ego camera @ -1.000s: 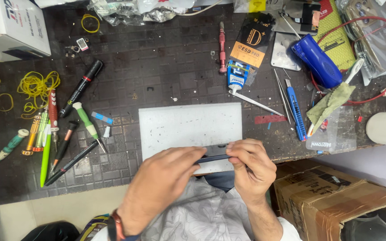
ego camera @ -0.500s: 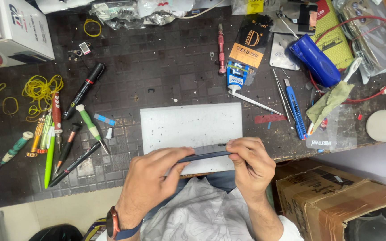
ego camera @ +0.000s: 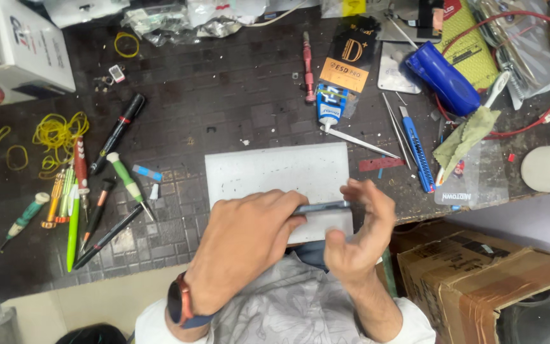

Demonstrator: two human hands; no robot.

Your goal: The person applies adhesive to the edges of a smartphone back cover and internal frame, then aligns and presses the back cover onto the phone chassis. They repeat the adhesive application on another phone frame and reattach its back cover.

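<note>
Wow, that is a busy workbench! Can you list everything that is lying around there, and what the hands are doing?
thin dark device: one, dark blue-grey, held edge-up over the white mat
white mat: one, white, middle of the bench
dark bench top: one, blackish, under it all
screwdrivers and pens: several, green, red, black, left side
yellow rubber bands: a heap, yellow, far left
blue cylinder: one, blue, top right
blue knife: one, blue, right of the mat
glue tube: one, blue and white, above the mat
cardboard box: one, brown, lower right
left hand: grips the device
right hand: fingers spread beside the device's end
</note>
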